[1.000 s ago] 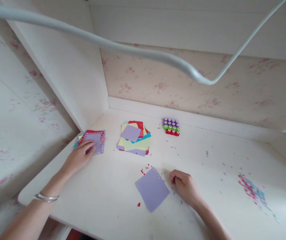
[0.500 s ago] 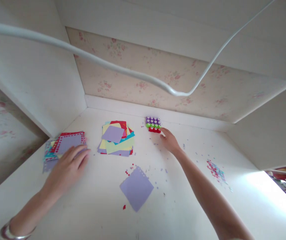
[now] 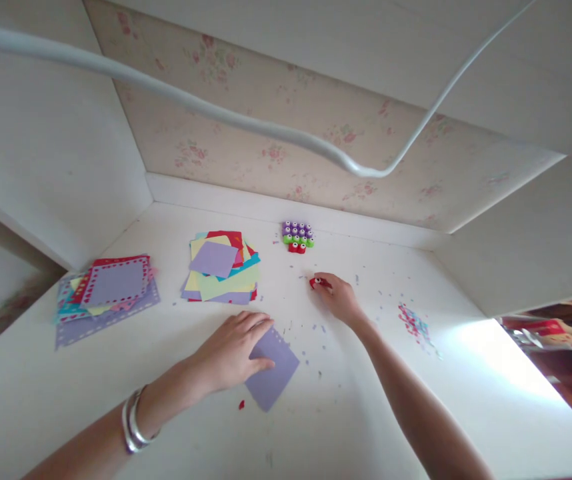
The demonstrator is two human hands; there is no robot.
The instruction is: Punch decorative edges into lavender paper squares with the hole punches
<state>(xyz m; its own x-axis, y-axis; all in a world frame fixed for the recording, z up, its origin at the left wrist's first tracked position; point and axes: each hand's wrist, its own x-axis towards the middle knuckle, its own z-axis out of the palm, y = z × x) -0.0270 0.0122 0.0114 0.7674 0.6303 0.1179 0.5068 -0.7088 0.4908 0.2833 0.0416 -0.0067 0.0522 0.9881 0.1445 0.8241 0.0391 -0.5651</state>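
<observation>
A lilac paper square with small holes along its upper edges lies turned cornerwise on the white desk. My left hand is over its left side, fingers stretched out and thumb apart, holding nothing. To the right of the square, my right hand pinches a small red craft punch with a white and dark button. Behind it, against the back of the desk, several similar punches stand in purple, green and red rows.
A stack of coloured paper squares lies left of centre. Farther left is a pile of sheets with punched borders. Red and blue paper bits form a heap on the right. A white cable crosses in front of the upper view.
My left hand has moved right, from the punched sheets to the lilac square. My right hand has taken a red punch from the front row and brought it nearer.
</observation>
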